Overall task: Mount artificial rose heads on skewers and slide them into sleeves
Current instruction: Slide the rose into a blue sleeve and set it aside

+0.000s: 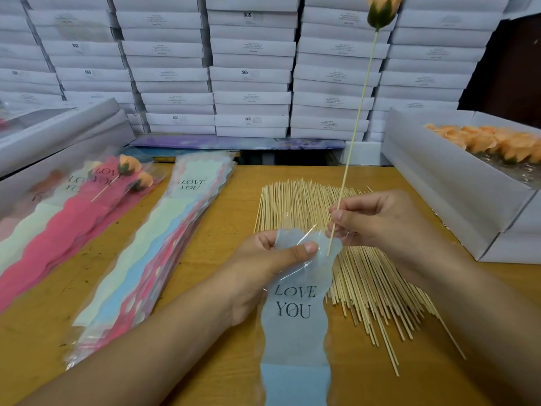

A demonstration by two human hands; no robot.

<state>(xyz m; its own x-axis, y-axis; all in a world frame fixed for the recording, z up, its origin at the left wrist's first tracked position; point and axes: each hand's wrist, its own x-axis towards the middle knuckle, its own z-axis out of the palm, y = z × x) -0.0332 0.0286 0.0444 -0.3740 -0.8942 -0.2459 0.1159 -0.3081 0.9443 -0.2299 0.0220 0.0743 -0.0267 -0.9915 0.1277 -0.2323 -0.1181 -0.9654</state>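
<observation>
Over the pile of skewers (348, 259), your left hand (263, 276) pinches the blue sleeve (295, 312) at its mouth to hold it open, while your right hand (377, 221) grips the stick (355, 130), rose head (382, 10) upward, its bare end entering.

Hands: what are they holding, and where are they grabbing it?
The right hand pinches the skewer near its bottom end, with the rose head on top. The left hand pinches the blue sleeve at its open top edge.

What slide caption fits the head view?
Right hand feeds a rose skewer into the sleeve held by left hand.
</observation>
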